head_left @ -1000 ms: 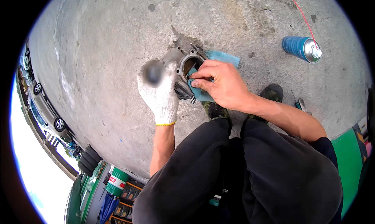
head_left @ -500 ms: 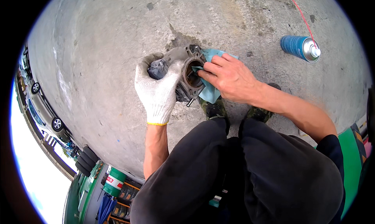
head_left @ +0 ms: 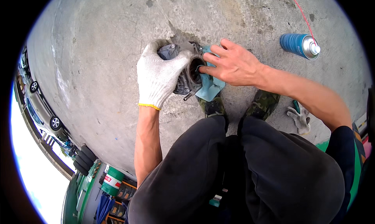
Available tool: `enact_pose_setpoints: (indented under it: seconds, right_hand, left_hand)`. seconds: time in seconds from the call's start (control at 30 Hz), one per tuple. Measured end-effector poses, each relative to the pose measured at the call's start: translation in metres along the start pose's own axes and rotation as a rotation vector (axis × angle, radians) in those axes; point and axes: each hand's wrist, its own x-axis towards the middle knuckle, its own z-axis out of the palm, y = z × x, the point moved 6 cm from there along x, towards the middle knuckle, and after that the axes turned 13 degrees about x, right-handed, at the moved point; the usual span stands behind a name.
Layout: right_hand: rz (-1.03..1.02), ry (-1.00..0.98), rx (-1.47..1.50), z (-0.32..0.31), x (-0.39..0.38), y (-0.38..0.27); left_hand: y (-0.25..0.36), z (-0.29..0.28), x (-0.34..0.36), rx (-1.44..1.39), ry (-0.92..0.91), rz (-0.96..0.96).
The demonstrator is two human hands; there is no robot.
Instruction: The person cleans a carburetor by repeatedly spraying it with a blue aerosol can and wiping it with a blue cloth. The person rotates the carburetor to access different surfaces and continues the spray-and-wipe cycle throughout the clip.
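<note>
My left hand (head_left: 159, 77), in a white knit glove with a yellow cuff edge, is wrapped round a grey metal throttle body (head_left: 182, 85). The throttle body is tilted, its round bore facing right. My bare right hand (head_left: 236, 66) pinches a light blue cloth (head_left: 209, 92), with the index finger and part of the cloth reaching into the bore. The rest of the cloth hangs below the fingers, over one shoe. How far the fingertip goes inside is hidden by the bore's rim.
A blue spray can (head_left: 293, 44) with a thin red straw stands at the upper right on the concrete floor (head_left: 105, 67). A loose grey-white glove (head_left: 300, 120) lies right of my camouflage shoes (head_left: 263, 105). Parked cars, stacked tyres (head_left: 85, 160) and a green-white drum (head_left: 113, 181) are far left.
My right hand has shifted slightly up and right, its index finger still at the bore. The throttle body has turned a little in my left hand. The loose glove now shows beside my forearm.
</note>
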Motion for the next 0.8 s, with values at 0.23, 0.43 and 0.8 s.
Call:
enact_pose_setpoints:
  seconds: [0.23,0.43,0.8]
  right_hand:
    - [0.465,0.234,0.61,0.037,-0.008,-0.016]
    - [0.07,0.079,0.177,0.036,-0.015,-0.001]
    - [0.777,0.137,1.171,0.062,-0.015,-0.011]
  left_hand:
    - [-0.019,0.009,0.013,-0.004,0.069,-0.104]
    - [-0.018,0.012,0.01,0.038,-0.022,-0.037]
    - [-0.004,0.018,0.031,0.129,0.01,0.077]
